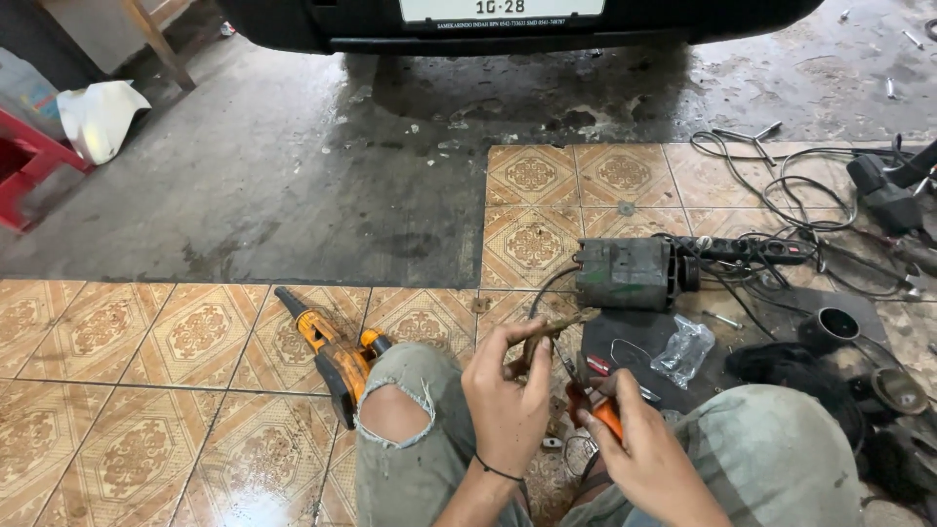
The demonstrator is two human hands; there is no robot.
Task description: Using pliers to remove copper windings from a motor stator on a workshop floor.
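Observation:
My left hand (508,390) pinches a thin brown wire end (561,324) between thumb and fingers, just above my knees. My right hand (639,444) is closed on the orange handles of a pair of pliers (597,408), close under the left hand. The wire runs up toward a grey-green motor housing (630,273) lying on the tiled floor ahead. I am squatting; my torn grey-green trousers (410,410) fill the bottom of the view.
An orange power drill (332,351) lies by my left knee. A clear plastic bag (683,351), a black power strip (752,251), tangled cables (800,190) and dark parts sit to the right. A vehicle's rear (508,24) stands over wet concrete ahead. Red stool (34,161) far left.

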